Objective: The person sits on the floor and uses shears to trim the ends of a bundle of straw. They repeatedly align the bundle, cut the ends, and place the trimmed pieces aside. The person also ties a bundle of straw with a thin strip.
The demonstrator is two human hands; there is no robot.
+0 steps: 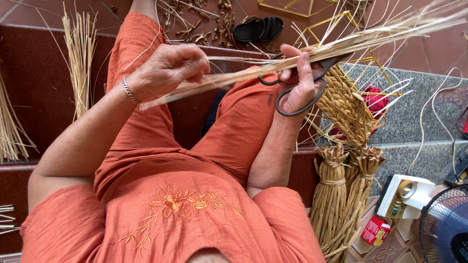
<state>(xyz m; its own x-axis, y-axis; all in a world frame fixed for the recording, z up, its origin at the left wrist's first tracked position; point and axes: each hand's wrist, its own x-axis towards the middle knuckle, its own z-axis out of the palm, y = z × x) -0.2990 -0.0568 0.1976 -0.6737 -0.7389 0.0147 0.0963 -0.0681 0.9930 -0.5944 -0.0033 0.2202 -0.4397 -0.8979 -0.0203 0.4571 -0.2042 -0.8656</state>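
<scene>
Holding a bundle of dried straw stems [253, 68] across the lap, the person sits in orange clothes on dark red steps. The left hand [168, 68] is closed around the near-left part of the bundle, with the fingers curled over the stems. The right hand [302, 78] grips the bundle further right and also holds black scissors [292, 90], whose loops hang under the fingers. The long axis of the bundle runs from lower left to upper right, and its loose ends fan out at the far right. Just right of the right hand lies a woven straw braid [348, 109], and below it stand tied straw bundles [341, 190]. Far ahead lie black sandals [258, 29]. More loose straw stalks [80, 63] lie at the left. A fan [446, 229] stands at the near right.
</scene>
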